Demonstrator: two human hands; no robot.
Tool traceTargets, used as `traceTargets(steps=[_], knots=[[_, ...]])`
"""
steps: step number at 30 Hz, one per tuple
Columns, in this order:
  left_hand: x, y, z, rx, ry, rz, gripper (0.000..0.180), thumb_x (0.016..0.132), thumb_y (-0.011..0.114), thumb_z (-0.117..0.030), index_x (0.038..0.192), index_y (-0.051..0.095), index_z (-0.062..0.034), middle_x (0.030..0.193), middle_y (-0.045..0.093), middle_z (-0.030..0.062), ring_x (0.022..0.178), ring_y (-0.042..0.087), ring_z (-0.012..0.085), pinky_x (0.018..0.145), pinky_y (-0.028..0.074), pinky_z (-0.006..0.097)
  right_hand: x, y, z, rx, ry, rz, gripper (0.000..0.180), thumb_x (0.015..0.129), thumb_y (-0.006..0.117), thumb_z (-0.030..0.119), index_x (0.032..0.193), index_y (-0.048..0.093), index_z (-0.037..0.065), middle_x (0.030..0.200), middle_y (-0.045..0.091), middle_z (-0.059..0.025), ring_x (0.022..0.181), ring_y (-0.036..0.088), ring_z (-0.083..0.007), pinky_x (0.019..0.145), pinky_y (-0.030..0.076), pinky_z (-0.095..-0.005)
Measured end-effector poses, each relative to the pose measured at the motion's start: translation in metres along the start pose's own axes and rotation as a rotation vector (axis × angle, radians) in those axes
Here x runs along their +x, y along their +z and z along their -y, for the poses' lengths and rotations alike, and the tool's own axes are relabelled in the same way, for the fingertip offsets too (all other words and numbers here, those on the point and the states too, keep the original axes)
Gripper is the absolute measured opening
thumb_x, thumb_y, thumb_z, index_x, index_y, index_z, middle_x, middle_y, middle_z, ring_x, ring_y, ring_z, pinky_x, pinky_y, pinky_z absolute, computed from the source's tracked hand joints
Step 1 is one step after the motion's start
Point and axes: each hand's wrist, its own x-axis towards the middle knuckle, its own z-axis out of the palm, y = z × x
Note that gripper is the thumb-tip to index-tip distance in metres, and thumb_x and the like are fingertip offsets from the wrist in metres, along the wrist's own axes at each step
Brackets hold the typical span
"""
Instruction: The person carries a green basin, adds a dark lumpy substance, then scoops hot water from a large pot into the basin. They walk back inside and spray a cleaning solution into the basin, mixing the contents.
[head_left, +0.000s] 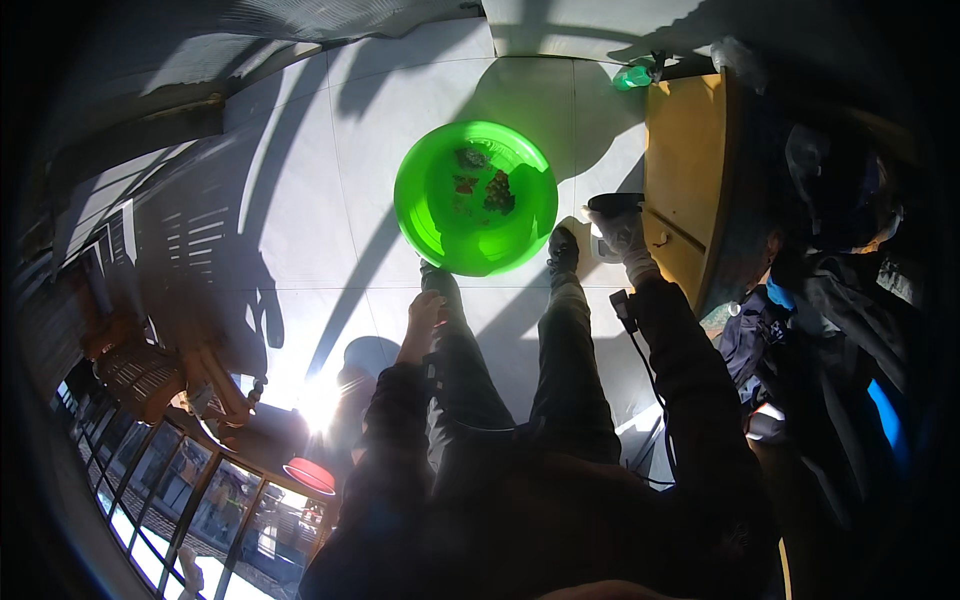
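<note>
A round bright green basin sits on the pale tiled floor in front of my feet. In it lie a dark reddish-brown clump, a greyish clump and small red bits. My left hand is over my left shin, below the basin, its fingers curled; a small reddish spot shows there, too small to name. On the right, my right hand, pale as if gloved, is closed at a flat black object beside the yellow cabinet. A white item is partly hidden by that hand.
The yellow wooden cabinet stands close on the right, with a green bottle at its far end. Dark clothes are heaped further right. A wooden chair and a red basin are at left. A black cable hangs by my right forearm.
</note>
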Motion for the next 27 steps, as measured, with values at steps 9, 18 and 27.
traceTargets(steps=[9, 18, 27], knots=[[0.269, -0.052, -0.029, 0.409, 0.222, -0.432, 0.070, 0.084, 0.065, -0.033, 0.138, 0.036, 0.0004, 0.118, 0.060, 0.0207, 0.109, 0.056, 0.0270, 0.090, 0.046, 0.034, 0.114, 0.174, -0.081, 0.301, 0.580, 0.187, 0.047, 0.060, 0.073, 0.016, 0.103, 0.064, 0.000, 0.096, 0.067, -0.0137, 0.090, 0.063, -0.0257, 0.079, 0.049, -0.0336], [0.308, -0.102, -0.001, 0.446, 0.639, -0.026, 0.054, 0.093, 0.055, -0.013, 0.140, 0.031, 0.0024, 0.103, 0.060, 0.0081, 0.079, 0.059, 0.0155, 0.068, 0.049, 0.028, 0.132, 0.198, -0.068, 0.714, 0.859, 0.098, 0.032, 0.060, 0.074, 0.010, 0.089, 0.061, 0.002, 0.074, 0.058, -0.0071, 0.056, 0.052, -0.0232, 0.055, 0.045, -0.0385], [0.179, -0.109, -0.081, -0.703, 0.259, -0.209, 0.035, 0.096, 0.053, -0.036, 0.096, 0.064, -0.0027, 0.082, 0.063, 0.0013, 0.070, 0.058, 0.0099, 0.059, 0.047, 0.024, 0.116, 0.148, 0.012, 0.610, 0.383, 0.073, 0.040, 0.067, 0.069, 0.004, 0.105, 0.058, 0.002, 0.085, 0.060, -0.0059, 0.075, 0.058, -0.0210, 0.068, 0.047, -0.0336]])
